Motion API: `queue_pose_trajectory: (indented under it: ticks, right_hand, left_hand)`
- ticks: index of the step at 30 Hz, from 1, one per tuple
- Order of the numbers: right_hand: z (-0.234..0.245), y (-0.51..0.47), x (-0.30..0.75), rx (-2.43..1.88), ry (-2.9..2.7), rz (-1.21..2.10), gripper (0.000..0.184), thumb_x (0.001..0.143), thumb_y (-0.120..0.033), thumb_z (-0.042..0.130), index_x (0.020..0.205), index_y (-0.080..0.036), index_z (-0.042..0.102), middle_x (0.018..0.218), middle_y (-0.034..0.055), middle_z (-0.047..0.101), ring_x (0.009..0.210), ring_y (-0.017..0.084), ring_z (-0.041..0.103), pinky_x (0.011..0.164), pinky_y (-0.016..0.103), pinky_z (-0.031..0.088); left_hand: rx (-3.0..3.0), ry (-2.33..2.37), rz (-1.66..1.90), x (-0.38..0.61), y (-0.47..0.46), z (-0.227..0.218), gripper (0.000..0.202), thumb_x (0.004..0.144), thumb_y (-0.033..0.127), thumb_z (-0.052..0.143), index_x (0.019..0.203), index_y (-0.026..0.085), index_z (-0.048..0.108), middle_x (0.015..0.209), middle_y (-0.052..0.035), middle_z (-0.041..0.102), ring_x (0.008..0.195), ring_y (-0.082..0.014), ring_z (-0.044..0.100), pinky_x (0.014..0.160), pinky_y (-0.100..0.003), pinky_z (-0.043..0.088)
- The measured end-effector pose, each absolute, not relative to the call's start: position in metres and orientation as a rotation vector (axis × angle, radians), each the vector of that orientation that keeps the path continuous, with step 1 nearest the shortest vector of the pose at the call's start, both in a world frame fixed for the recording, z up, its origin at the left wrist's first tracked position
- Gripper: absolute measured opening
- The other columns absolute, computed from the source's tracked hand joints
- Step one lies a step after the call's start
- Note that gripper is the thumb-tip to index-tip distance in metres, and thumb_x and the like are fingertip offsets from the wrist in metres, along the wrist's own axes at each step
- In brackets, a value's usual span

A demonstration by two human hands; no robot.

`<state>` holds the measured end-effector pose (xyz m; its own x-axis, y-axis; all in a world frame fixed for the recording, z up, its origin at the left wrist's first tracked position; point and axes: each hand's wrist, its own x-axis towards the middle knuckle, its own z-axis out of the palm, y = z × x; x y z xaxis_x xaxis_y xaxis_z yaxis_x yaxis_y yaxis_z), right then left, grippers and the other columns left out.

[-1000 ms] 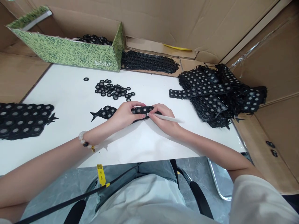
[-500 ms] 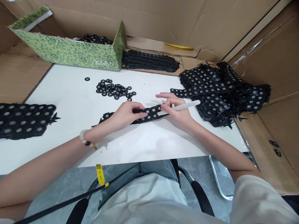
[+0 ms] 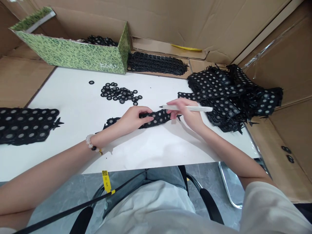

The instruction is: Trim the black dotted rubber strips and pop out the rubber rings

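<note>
Black washer strip [image 3: 156,118] partly hidden under left hand's grip [image 3: 133,119]; right hand's grip [image 3: 187,112] pinches white pointed tool [image 3: 190,108].

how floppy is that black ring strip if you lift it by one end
The black ring strip probably droops rather than staying stiff: it looks thin, and the heaped strips beside it lie slumped and folded. It is likely light for its size. It may tear between rings, since loose rings lie nearby.
</note>
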<state>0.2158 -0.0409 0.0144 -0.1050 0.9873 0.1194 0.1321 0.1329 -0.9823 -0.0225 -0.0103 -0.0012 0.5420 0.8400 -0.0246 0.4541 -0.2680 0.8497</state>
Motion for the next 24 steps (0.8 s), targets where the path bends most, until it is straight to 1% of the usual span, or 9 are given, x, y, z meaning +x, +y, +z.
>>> queue_pose_trajectory:
  ticks: [1,2,4,6,9,13,19,24]
  right_hand:
    - [0.012,-0.042,0.214,-1.172,-1.474,1.148,0.038,0.084,-0.059,0.071,0.091,-0.022,0.077,0.078,0.0038,0.075,0.064,0.018,0.067,0.061,0.033,0.054]
    - [0.01,-0.042,0.212,-1.183,-1.501,1.169,0.029,0.082,-0.05,0.076,0.092,-0.023,0.077,0.079,0.003,0.076,0.066,0.018,0.069,0.062,0.032,0.055]
    - [0.006,-0.043,0.211,-1.199,-1.537,1.179,0.019,0.082,-0.039,0.078,0.091,-0.022,0.077,0.08,0.0025,0.076,0.07,0.018,0.071,0.065,0.032,0.056]
    - [0.004,-0.044,0.21,-1.2,-1.564,1.169,0.014,0.083,-0.034,0.076,0.09,-0.022,0.076,0.083,0.0031,0.077,0.074,0.019,0.073,0.069,0.033,0.057]
    - [0.004,-0.045,0.211,-1.195,-1.569,1.168,0.014,0.084,-0.034,0.075,0.091,-0.021,0.074,0.087,0.0044,0.079,0.079,0.021,0.074,0.073,0.035,0.057]
    - [0.006,-0.046,0.21,-1.218,-1.571,1.168,0.015,0.085,-0.035,0.075,0.09,-0.021,0.071,0.084,0.0049,0.079,0.078,0.021,0.075,0.072,0.035,0.057]
    - [-0.001,-0.048,0.205,-1.239,-1.609,1.059,0.014,0.085,-0.034,0.073,0.086,-0.021,0.07,0.086,0.0043,0.078,0.078,0.02,0.073,0.071,0.034,0.056]
    - [-0.011,-0.051,0.194,-1.262,-1.671,0.917,0.01,0.088,-0.031,0.069,0.089,-0.022,0.07,0.086,0.0028,0.078,0.079,0.02,0.074,0.073,0.034,0.057]
  left_hand:
    - [1.909,1.052,0.561,-0.023,-0.01,-0.002,0.025,0.084,0.04,0.065,0.091,0.018,0.074,0.091,-0.0037,0.076,0.084,-0.0208,0.066,0.08,-0.03,0.047]
    - [1.913,1.049,0.563,-0.023,-0.01,-0.003,0.025,0.085,0.04,0.065,0.091,0.018,0.074,0.091,-0.0035,0.076,0.085,-0.0209,0.065,0.08,-0.03,0.047]
    - [1.913,1.046,0.563,-0.023,-0.009,-0.004,0.026,0.085,0.041,0.064,0.091,0.017,0.074,0.09,-0.0033,0.076,0.085,-0.0209,0.065,0.079,-0.029,0.046]
    - [1.902,1.048,0.568,-0.023,-0.01,-0.005,0.027,0.086,0.042,0.064,0.092,0.017,0.074,0.091,-0.0036,0.076,0.086,-0.021,0.065,0.079,-0.029,0.046]
    - [1.879,1.059,0.578,-0.022,-0.011,-0.004,0.029,0.087,0.043,0.063,0.094,0.017,0.074,0.095,-0.0042,0.077,0.088,-0.0214,0.066,0.082,-0.03,0.046]
    - [1.872,1.075,0.588,-0.021,-0.013,-0.004,0.03,0.087,0.043,0.062,0.094,0.017,0.075,0.095,-0.0045,0.078,0.088,-0.0225,0.066,0.084,-0.031,0.048]
    - [1.942,1.125,0.665,-0.019,-0.016,-0.007,0.028,0.087,0.039,0.061,0.094,0.016,0.076,0.095,-0.0051,0.078,0.085,-0.0225,0.066,0.08,-0.031,0.048]
    - [1.944,1.176,0.69,-0.014,-0.025,-0.004,0.026,0.087,0.036,0.06,0.095,0.017,0.076,0.098,-0.0052,0.079,0.086,-0.0223,0.067,0.078,-0.03,0.048]
